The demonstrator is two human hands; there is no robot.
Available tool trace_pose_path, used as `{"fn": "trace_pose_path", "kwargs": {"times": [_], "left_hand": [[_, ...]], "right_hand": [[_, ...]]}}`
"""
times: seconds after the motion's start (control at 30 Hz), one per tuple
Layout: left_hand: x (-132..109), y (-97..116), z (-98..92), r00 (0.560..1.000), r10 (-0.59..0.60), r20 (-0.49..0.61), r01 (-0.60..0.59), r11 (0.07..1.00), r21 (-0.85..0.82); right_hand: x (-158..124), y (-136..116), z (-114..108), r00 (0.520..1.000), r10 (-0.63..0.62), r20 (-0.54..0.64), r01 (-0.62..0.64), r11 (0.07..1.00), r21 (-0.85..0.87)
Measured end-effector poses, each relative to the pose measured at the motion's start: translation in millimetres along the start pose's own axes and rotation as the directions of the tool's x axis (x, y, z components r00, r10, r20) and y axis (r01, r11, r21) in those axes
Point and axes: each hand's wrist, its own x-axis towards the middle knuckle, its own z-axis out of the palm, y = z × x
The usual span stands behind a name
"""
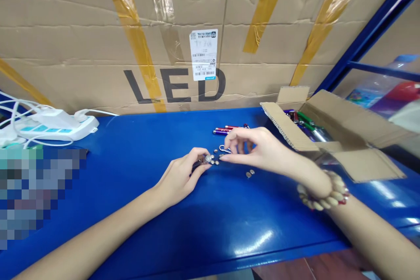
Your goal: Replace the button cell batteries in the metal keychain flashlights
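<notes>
My left hand [182,170] is closed round a small dark metal tube [197,165], its silver end pointing to the right. Most of the tube is hidden by my fingers. Several small silver button cells [217,163] lie just beyond that end. Close by on the right, my right hand [251,146] hovers palm down, with thumb and fingers drawn together in a pinch. Blur hides whatever is between its fingertips. A silver clip [222,148] shows beside those fingertips. Two more button cells [248,174] rest on the blue table [183,232] below my right hand.
Red and blue metal pen-like tubes [220,131] lie behind my right hand. An open cardboard box [288,133] with coloured tubes stands at right. At left are a white power strip [59,127] and cables. A large carton [177,17] walls off the back.
</notes>
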Motion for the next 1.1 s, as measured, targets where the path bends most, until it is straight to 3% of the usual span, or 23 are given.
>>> {"fn": "trace_pose_path", "kwargs": {"times": [0.07, 0.13, 0.23, 0.4, 0.53, 0.67, 0.77, 0.87, 0.97, 1.1], "left_hand": [[-0.6, 0.7, 0.2, 1.0, -0.019, -0.005, 0.019, 1.0, -0.003], [-0.6, 1.7, 0.0, 1.0, -0.017, -0.009, 0.017, 1.0, 0.001], [0.6, 3.3, -0.6, 1.0, -0.004, -0.014, 0.004, 1.0, 0.008], [1.9, 3.6, 0.3, 1.0, -0.006, -0.018, 0.006, 1.0, 0.028], [0.9, 3.1, 1.1, 0.999, 0.031, -0.018, -0.031, 0.999, 0.036], [0.4, 3.5, 0.7, 0.999, 0.048, -0.013, -0.047, 0.999, 0.027], [-0.3, 2.5, 1.5, 0.998, 0.038, -0.04, -0.037, 0.999, 0.008], [-1.5, 0.5, 3.2, 0.997, 0.034, -0.066, -0.035, 0.999, -0.023], [-2.0, -0.2, 3.5, 0.996, 0.06, -0.064, -0.061, 0.998, -0.022], [-1.1, 1.3, 1.5, 0.994, 0.099, -0.043, -0.098, 0.995, 0.02]], "right_hand": [[-0.7, 7.9, -15.4, 0.966, 0.106, 0.235, -0.111, 0.994, 0.011], [-3.3, 16.9, -23.4, 0.897, 0.157, 0.413, -0.171, 0.985, -0.001], [-7.9, 26.7, -22.4, 0.846, 0.204, 0.492, -0.2, 0.978, -0.063], [-9.5, 26.5, -13.2, 0.895, 0.212, 0.392, -0.139, 0.968, -0.207], [-5.2, 22.4, -1.7, 0.943, 0.121, 0.309, -0.045, 0.969, -0.243], [-2.3, 20.5, 16.0, 0.977, 0.04, 0.208, 0.052, 0.907, -0.419], [-2.5, 20.3, 22.4, 0.988, -0.094, 0.119, 0.139, 0.876, -0.461], [-3.9, 15.0, 21.9, 0.96, -0.27, -0.068, 0.22, 0.884, -0.412], [-6.7, 2.7, 23.1, 0.886, -0.378, -0.268, 0.283, 0.9, -0.332], [-10.7, -9.9, 32.0, 0.833, -0.456, -0.314, 0.375, 0.882, -0.285]]}}
